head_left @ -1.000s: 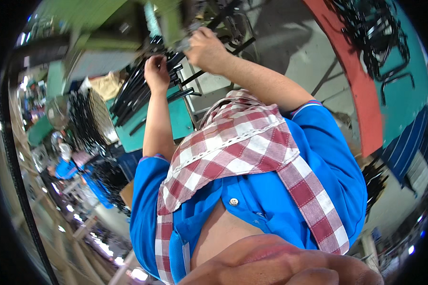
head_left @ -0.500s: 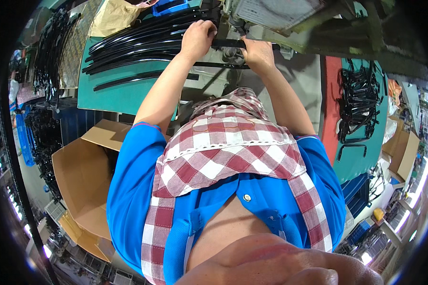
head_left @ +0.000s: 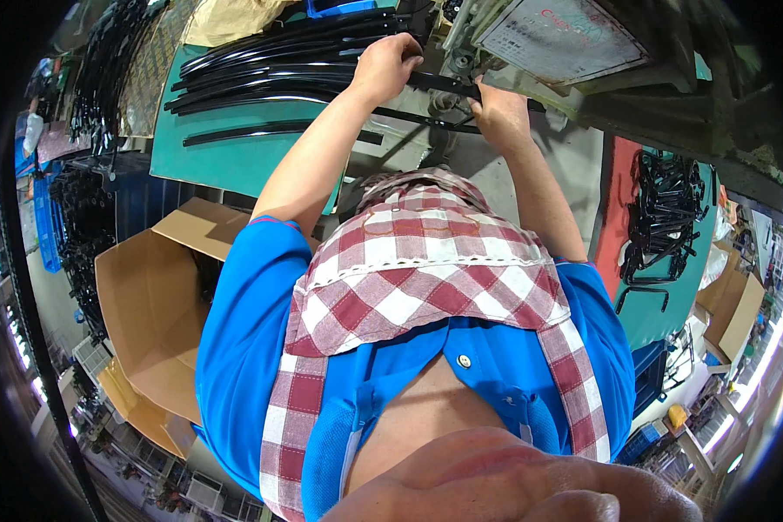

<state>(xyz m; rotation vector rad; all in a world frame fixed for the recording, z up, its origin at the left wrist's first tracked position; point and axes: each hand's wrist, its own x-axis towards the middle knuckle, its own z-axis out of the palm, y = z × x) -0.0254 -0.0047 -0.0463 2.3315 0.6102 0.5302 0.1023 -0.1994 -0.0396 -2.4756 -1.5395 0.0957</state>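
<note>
My left hand (head_left: 388, 68) is closed around a black tube (head_left: 445, 83) at the far side of the work area. Farther right along the same tube, my right hand (head_left: 501, 115) grips it, thumb on top. The tube lies across the front of a metal machine (head_left: 531, 91). To the left, a pile of long, glossy black tubes (head_left: 261, 74) rests on a green table (head_left: 235, 165). One more black tube (head_left: 244, 134) lies apart on the near side of the pile. My left fingertips are partly hidden.
Heavy machine framework with a pale plate (head_left: 561, 39) stands at the upper right. An open cardboard box (head_left: 148, 322) is at my left. On my right, a red-edged green table (head_left: 652, 313) carries a heap of bent black metal parts (head_left: 665, 217). More black parts (head_left: 104, 78) hang at the far left.
The whole view has shifted, so the tables and hands appear farther right. Both hands keep their grip on the tube, which now slopes slightly down toward the right in the picture.
</note>
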